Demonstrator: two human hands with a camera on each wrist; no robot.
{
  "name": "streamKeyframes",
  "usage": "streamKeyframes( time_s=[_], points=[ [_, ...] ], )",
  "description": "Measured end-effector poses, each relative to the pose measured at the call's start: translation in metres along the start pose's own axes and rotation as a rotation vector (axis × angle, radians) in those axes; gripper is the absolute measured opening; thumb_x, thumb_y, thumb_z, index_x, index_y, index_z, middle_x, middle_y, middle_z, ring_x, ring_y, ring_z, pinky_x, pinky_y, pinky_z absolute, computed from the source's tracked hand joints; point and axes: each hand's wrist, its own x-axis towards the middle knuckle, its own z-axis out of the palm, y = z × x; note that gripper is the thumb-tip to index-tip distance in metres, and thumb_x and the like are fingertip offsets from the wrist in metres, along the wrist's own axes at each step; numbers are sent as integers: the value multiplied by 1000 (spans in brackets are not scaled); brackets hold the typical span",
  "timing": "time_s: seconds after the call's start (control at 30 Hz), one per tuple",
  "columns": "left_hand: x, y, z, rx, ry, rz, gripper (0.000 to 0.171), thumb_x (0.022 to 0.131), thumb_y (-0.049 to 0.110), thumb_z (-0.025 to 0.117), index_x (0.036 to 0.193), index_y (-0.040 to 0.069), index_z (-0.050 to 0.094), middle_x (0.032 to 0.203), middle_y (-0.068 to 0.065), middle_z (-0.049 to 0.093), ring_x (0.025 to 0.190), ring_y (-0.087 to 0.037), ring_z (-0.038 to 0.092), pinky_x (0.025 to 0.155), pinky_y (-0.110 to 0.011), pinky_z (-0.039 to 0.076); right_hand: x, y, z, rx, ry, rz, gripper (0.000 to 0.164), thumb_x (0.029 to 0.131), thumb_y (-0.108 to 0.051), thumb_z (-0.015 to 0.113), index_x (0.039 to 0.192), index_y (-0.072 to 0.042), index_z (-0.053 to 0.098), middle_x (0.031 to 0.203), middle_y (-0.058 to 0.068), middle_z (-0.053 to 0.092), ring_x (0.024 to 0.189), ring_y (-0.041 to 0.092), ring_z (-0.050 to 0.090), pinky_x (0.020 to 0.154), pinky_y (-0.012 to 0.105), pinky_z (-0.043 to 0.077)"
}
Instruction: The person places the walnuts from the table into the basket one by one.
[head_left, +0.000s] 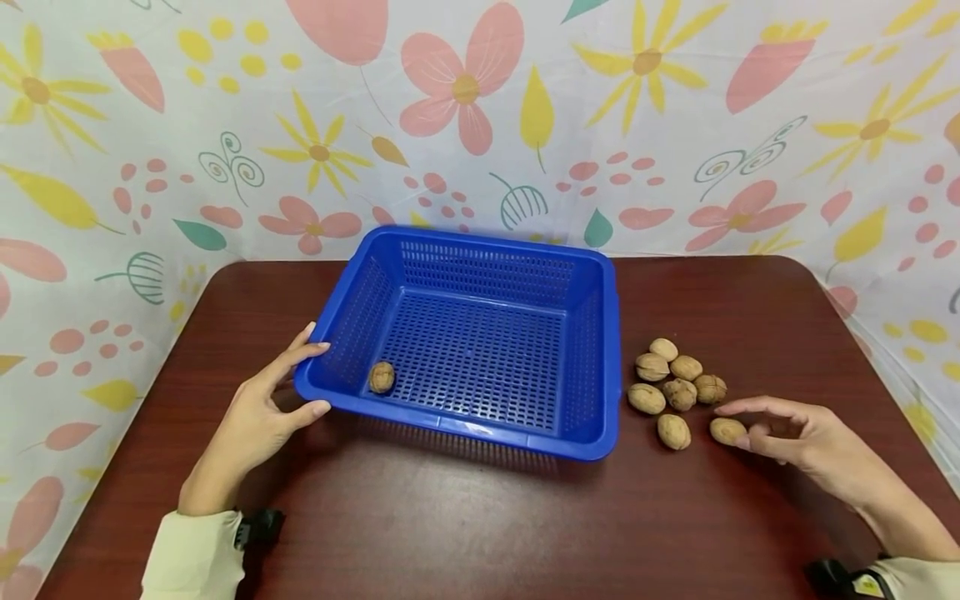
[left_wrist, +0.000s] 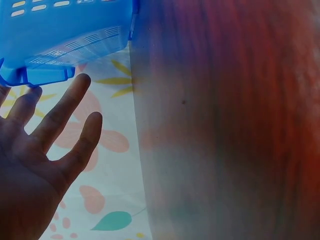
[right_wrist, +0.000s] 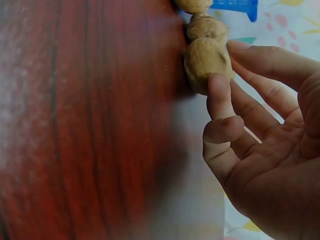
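A blue plastic basket (head_left: 457, 429) with slotted walls stands on the table in the head view. One walnut (head_left: 382, 377) lies inside, by its near left corner. At that corner is my left hand (head_left: 251, 421), thumb and forefinger spread and touching the rim; the left wrist view shows its fingers (left_wrist: 65, 112) nearly straight under the basket's edge. Right of the basket, my right hand (head_left: 825, 450) pinches a walnut (head_left: 726, 431) between thumb and fingers at table height. The right wrist view has this walnut (right_wrist: 205, 65) between the fingertips.
Several loose walnuts (head_left: 680, 394) sit clustered on the brown table (head_left: 480, 517) between the basket and my right hand. A single walnut (head_left: 673, 432) lies a little nearer than the cluster. Behind the table hangs a flower-patterned cloth (head_left: 465, 183).
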Motion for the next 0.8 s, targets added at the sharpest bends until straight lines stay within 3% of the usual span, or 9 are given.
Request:
streamKeyframes(
  time_s=[0.17,0.4,0.57,0.8],
  points=[
    [1,0,0,-6,0,3,67,94,14,80,154,22,52,174,0,29,128,-42,58,92,-3,43,0,0,3,4,-2,46,32,101,-12,69,134,-10,69,105,-21,68,68,14,57,56,32,44],
    [0,1,-1,2,-1,-3,67,94,14,80,154,24,52,174,2,28,130,-41,57,93,-2,42,0,3,5,3,0,61,34,100,-11,70,134,-10,69,90,-10,65,68,13,58,56,31,45],
    [1,0,0,-10,-6,-4,67,94,14,80,154,24,52,174,1,28,130,-44,58,92,-3,43,-3,1,4,-28,7,54,34,100,-11,71,133,-9,70,105,-19,69,79,5,63,62,26,49],
    [1,0,0,-13,0,0,67,94,13,80,154,23,52,174,-1,29,128,-43,58,91,-3,44,-4,-16,3,-52,14,-44,34,98,-3,70,133,-5,69,121,-28,70,94,1,70,70,21,55]
  ],
)
